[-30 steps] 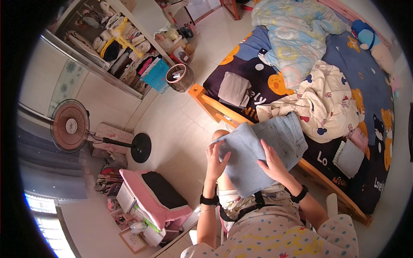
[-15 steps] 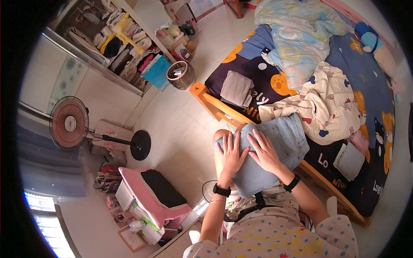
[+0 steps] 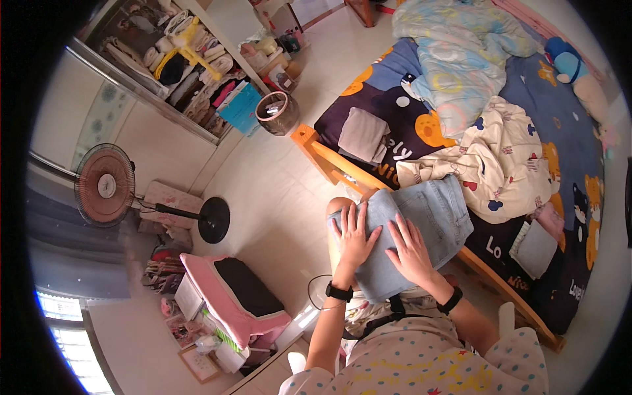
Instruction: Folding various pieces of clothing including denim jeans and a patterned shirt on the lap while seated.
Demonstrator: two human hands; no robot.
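Observation:
A pair of light blue jeans (image 3: 431, 214), folded lengthwise, lies across my lap and reaches over the wooden bed rail at its waist end. My left hand (image 3: 354, 236) rests flat on the leg part near my knee, fingers spread. Just to its right, my right hand (image 3: 409, 249) lies on the denim with its fingers stretched out. Both palms face down, and neither hand grips the cloth. A back pocket and seams show on the part toward the bed.
On the bed (image 3: 484, 253) are a folded grey garment (image 3: 363, 135), a crumpled cream patterned cloth (image 3: 503, 161), a pastel quilt (image 3: 454, 59) and a small folded stack (image 3: 534, 249). A standing fan (image 3: 106, 185), a pink-and-black covered chair (image 3: 247, 296) and a round bin (image 3: 278, 113) stand to the left.
My right hand has slid a little to the right over the jeans, away from my left hand. My left hand stays in about the same place.

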